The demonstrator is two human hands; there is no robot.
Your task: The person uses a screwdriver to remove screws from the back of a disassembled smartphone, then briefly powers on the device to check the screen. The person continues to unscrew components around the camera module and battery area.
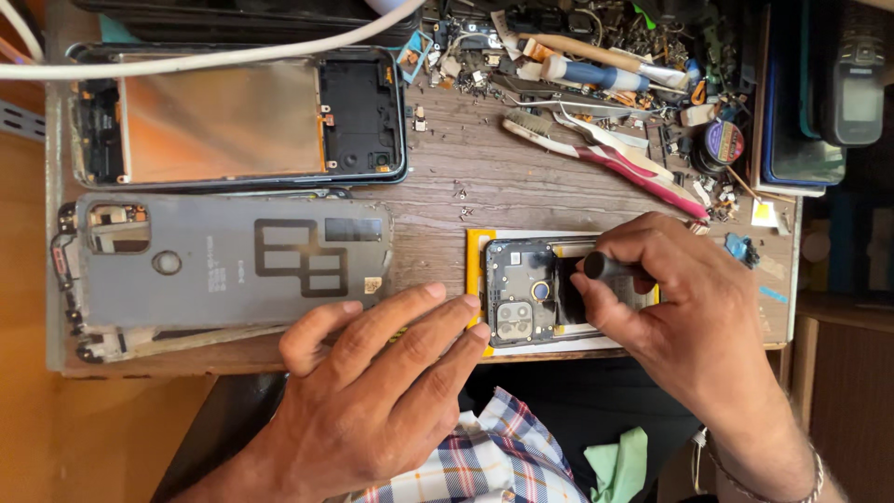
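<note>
Gripping a black-handled screwdriver [607, 270], the right hand [684, 312] works over an opened phone [526, 291] at the wooden desk [521, 177] edge; the left hand [372, 373] lies flat, fingers unclenched, beside it, near a grey back cover [223, 261].

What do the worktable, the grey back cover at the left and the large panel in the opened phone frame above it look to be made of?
Brown worktable: wood, matte, with visible grain lines. Grey phone back cover: probably plastic, dull and evenly coloured. Copper-toned panel in the opened phone frame: seemingly metal sheet or foil, with a soft brushed sheen.
</note>
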